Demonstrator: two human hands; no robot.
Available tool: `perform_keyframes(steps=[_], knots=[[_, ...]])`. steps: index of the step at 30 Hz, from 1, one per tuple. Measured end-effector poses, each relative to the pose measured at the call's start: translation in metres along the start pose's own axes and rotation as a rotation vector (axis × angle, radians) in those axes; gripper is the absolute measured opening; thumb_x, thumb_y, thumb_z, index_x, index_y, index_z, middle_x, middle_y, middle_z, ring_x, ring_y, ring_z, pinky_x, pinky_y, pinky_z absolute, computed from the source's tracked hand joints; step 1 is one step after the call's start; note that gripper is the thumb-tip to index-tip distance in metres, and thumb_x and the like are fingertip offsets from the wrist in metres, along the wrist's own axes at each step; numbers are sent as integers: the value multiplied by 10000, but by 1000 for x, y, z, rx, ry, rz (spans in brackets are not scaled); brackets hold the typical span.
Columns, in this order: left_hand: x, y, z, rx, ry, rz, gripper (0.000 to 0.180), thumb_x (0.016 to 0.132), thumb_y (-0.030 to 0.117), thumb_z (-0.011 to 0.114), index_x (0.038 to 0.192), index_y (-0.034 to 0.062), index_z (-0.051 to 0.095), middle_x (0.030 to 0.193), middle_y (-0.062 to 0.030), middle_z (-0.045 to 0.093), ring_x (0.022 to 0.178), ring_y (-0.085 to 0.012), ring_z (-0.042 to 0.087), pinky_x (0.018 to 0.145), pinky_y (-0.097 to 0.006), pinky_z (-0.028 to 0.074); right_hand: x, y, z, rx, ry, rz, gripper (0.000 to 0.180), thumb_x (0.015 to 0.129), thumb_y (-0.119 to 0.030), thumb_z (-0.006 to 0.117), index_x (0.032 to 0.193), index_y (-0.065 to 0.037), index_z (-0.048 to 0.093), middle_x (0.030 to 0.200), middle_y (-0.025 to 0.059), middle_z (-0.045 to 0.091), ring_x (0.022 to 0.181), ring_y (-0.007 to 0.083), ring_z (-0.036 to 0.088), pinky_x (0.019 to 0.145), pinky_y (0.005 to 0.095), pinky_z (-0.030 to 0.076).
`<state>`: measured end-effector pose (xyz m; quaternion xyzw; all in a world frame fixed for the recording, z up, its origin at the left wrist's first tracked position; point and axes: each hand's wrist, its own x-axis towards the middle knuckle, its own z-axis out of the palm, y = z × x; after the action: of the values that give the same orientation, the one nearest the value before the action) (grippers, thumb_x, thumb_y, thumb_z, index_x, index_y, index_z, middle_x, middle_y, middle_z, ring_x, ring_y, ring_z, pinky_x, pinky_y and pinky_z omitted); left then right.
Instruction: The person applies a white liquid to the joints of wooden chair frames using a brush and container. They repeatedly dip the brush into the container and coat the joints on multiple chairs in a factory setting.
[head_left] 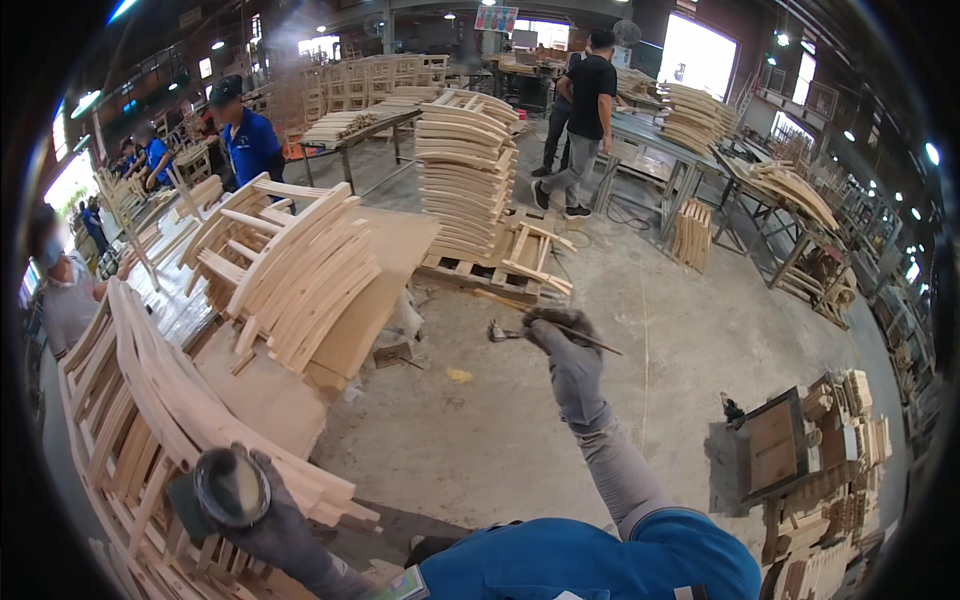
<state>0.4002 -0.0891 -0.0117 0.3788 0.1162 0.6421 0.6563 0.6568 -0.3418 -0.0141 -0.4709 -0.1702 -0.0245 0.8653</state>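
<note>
My left hand (pixel 285 535), in a grey glove, is closed around a dark round cup (pixel 232 487) with pale, creamy stuff inside. The cup is beside a stack of slatted wooden frames (pixel 150 400) with curved rails. Out over the floor, my gloved right hand (pixel 572 365) is closed on a hammer (pixel 497 331), whose small dark head shows to the left of the fist. A thin stick (pixel 605 347) juts out on the other side; I cannot tell whether it is the hammer's handle or a separate piece.
More curved frames (pixel 310 270) lie on a cardboard-covered table (pixel 400 235). Ahead, a tall stack (pixel 465 170) stands on a pallet (pixel 480 280). At right is a pile of wood blocks (pixel 830 480). A co-worker in blue (pixel 250 145) is at left; people in black (pixel 592 110) stand farther off.
</note>
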Motion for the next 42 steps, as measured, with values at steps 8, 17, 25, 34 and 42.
perform_keyframes(steps=[8, 17, 25, 34, 42], knots=[[21, -83, 97, -590, -23, -365, 506, 822, 168, 667, 1257, 67, 429, 1273, -132, 458, 1159, -257, 497, 941, -464, 469, 51, 14, -24, 31, 91, 33, 146, 879, 16, 551, 1025, 20, 550, 969, 148, 632, 874, 227, 646, 801, 346, 550], [123, -200, 120, -586, -159, -362, 482, 965, 468, 376, 1270, 101, 445, 1246, -93, 510, 1142, -254, 497, 974, -454, 410, 143, 65, 102, -11, -297, 105, 116, 867, -10, 559, 975, 14, 526, 950, 177, 628, 810, 247, 660, 707, 348, 582], [206, -241, 141, -285, -177, -423, 508, 979, 442, 343, 1327, 75, 384, 1292, -113, 483, 1216, -224, 472, 1044, -404, 390, 245, 148, 233, -194, -1020, -247, 208, 763, 50, 693, 929, 0, 579, 958, 161, 658, 850, 220, 667, 720, 306, 554], [259, -273, 129, -188, 18, -155, 521, 951, 493, 389, 1263, 81, 455, 1211, -78, 550, 1117, -199, 549, 948, -367, 474, 283, 244, 296, -130, -1107, -57, 217, 760, 28, 704, 922, -4, 564, 931, 152, 673, 791, 222, 683, 696, 279, 546], [312, -318, 144, -14, 353, 234, 511, 964, 517, 327, 1250, 117, 466, 1210, -37, 535, 1113, -160, 535, 947, -329, 453, 335, 277, 301, -8, -1514, -239, 93, 795, 34, 628, 864, -26, 643, 984, 160, 664, 972, 315, 651, 826, 380, 533]])
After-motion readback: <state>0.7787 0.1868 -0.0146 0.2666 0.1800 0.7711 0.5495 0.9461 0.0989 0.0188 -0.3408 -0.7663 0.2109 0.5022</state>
